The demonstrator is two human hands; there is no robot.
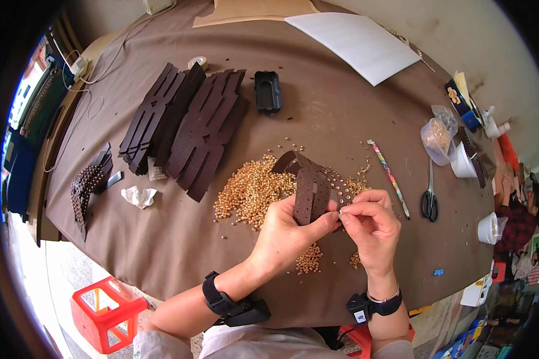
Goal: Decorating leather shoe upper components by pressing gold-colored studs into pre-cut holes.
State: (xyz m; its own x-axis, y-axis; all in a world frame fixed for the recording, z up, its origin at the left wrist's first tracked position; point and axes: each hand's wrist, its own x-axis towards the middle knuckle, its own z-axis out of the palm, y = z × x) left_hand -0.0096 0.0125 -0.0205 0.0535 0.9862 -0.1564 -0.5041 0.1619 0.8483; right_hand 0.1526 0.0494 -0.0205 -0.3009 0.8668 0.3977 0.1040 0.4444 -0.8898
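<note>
A person sits at the near edge of a bench (197, 251) spread with brown cloth, both bare hands raised over its middle, toward that edge. The left hand (286, 232) is closed around one end of a dark brown strip (307, 197) dotted with small holes, its thumb in front and its fingers mostly hidden behind; the strip's far end curls over toward the bench's left edge. The right hand (370, 226) meets it, thumb and forefinger closed to a tight pinch, apparently on a single bead, though this is too small to be sure. A large mound of gold beads (251, 190) lies just beside the strip, on the side toward the left edge, with a smaller heap nearer the near edge. The strip looks light and bendy, springy enough to keep its curl, and is probably best gripped flat between thumb and fingers close to the holes being worked. The beads look hard, smooth and apt to roll, so a fingertip pinch on one at a time suits them. Toward the left edge lie brown panels (205, 140) with long slits; toward the right edge, a patterned pen (390, 179), black-handled scissors (429, 203) and a clear tub (435, 142).
</note>
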